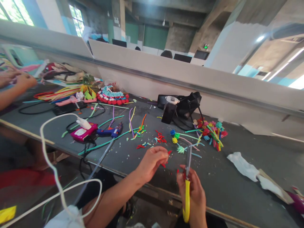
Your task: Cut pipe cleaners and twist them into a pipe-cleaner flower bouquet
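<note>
1. Work surface: dark table (237, 190), backed by a pale partition (147, 63).
2. Count: one pair of scissors (187, 201), one glue gun (114, 130), four tuft-tipped stems (180, 149).
3. Left hand (152, 161): fingertips pinched together on red scrap (169, 152).
4. Right hand (196, 186): fingers wrapped around the scissors, blades pointing away from the person.
5. Red clippings (161, 136): on the table, just beyond the left hand.
6. Obscured: scrap partly covered by fingers; co-worker's hands (25, 81) cut off at left, their contents unclear.
</note>
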`<act>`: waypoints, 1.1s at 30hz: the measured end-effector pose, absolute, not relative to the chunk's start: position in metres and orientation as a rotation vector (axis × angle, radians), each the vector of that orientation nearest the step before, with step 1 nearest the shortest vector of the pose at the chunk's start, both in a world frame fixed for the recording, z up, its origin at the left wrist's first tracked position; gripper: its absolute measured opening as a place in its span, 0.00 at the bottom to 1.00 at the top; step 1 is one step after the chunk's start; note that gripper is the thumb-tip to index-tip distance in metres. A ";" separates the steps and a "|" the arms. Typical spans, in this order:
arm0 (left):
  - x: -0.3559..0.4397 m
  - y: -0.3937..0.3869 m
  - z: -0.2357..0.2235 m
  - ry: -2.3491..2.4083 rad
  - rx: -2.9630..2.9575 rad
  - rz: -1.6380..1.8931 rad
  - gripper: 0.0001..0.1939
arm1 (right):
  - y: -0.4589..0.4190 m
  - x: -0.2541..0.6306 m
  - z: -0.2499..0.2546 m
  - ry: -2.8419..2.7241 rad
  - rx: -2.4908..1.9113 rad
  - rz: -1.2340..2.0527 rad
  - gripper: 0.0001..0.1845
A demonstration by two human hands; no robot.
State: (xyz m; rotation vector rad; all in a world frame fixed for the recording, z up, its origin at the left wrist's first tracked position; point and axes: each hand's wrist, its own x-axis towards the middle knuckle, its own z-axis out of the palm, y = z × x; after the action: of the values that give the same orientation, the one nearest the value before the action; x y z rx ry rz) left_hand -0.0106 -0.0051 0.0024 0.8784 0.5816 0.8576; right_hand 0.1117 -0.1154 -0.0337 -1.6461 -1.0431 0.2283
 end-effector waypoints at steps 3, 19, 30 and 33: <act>-0.011 -0.004 0.005 0.475 0.590 0.897 0.05 | -0.118 0.108 -0.046 -1.257 -1.683 0.099 0.22; -0.004 -0.022 0.009 0.400 0.447 0.917 0.08 | -0.122 0.097 -0.071 -1.405 -1.813 -0.115 0.25; -0.001 -0.027 0.008 0.416 0.383 0.953 0.06 | -0.121 0.090 -0.065 -1.385 -1.837 -0.149 0.28; -0.001 -0.028 0.007 0.416 0.390 0.945 0.07 | -0.121 0.089 -0.065 -1.387 -1.835 -0.174 0.28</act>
State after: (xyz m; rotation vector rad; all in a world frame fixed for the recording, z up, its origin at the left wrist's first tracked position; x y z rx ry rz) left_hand -0.0010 -0.0278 0.0074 0.3897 0.4163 0.9446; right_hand 0.0894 -0.1205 -0.0652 -1.8349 -1.3869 -0.1738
